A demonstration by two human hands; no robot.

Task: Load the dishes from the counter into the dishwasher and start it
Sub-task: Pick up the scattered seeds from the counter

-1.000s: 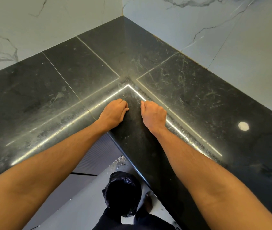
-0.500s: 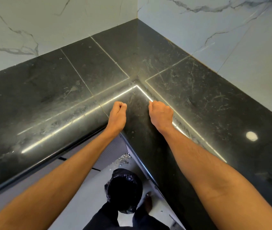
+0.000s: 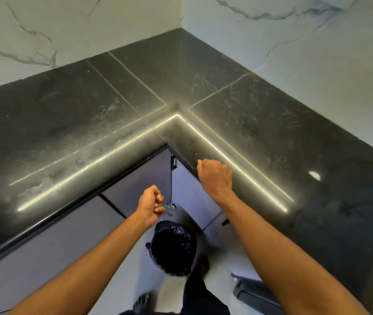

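1. Left hand point(image 3: 151, 202): we logged the fingers curled into the palm, holding nothing. It hung in front of the cabinet fronts point(image 3: 135, 176), below the counter's front edge and apart from it.
2. Right hand point(image 3: 215, 176): fingers clenched, seen from the back, nothing showing in them. It sat over the counter's front edge just right of the inner corner; we could not tell whether it touched.
3. Counter point(image 3: 67, 123): black polished stone, L-shaped, with white marbled walls point(image 3: 317, 64) along its back edges.
4. Dishes: none in view. Dishwasher: we could not pick it out.
5. Handling, as we judged it: dishes would be rigid, brittle and slick if wet. They were best taken by the rim, thumb above and fingers beneath.
6. Black bin bag point(image 3: 173, 248): on the floor below the inner corner.
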